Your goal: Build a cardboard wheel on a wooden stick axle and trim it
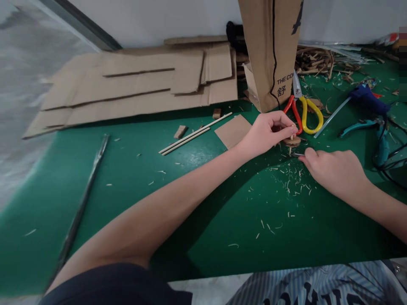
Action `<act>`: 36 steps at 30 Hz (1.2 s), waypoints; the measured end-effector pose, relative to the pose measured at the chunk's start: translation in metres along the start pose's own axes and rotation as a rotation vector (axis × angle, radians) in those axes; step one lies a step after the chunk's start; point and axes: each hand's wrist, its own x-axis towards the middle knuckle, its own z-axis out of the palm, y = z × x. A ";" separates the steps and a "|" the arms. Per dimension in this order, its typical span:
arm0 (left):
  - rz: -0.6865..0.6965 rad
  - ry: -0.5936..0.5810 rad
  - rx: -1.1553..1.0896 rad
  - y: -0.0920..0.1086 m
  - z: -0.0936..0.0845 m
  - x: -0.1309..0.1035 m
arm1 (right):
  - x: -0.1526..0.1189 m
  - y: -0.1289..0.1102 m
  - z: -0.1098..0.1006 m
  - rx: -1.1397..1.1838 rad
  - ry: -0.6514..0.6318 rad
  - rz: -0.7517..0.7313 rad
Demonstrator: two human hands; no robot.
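Observation:
My left hand [265,132] is closed in a pinch on a short thin wooden stick [290,150] that passes through a small round cardboard disc [291,142]. The stick's lower end pokes out beneath the disc. My right hand [338,169] is closed round a small knife, and its thin metal blade [296,155] lies close to that lower end; most of the handle is hidden in the fist. Pale wood shavings [294,182] are scattered below both hands. Just behind the left fingers lie scissors [313,116] with one red and one yellow handle.
Cardboard sheets [140,91] lie at the back left, beside a tall cardboard box [267,51]. Two wooden sticks [190,137] and a cardboard square [234,130] lie left of my hands. A blue glue gun [369,99] and teal pliers [381,144] are at the right, with cables.

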 end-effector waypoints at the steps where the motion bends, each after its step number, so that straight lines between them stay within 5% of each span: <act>1: 0.005 -0.001 -0.001 -0.001 0.000 0.000 | 0.000 0.000 0.001 -0.003 0.019 0.016; 14: 0.001 -0.006 -0.019 -0.003 0.001 0.001 | 0.000 -0.002 -0.006 -0.012 -0.086 -0.016; 21: 0.001 0.005 -0.020 -0.006 0.000 0.002 | 0.001 0.000 -0.002 -0.026 0.044 0.002; 36: 0.000 0.009 -0.014 -0.004 0.001 0.002 | -0.003 -0.002 -0.006 -0.030 -0.059 -0.037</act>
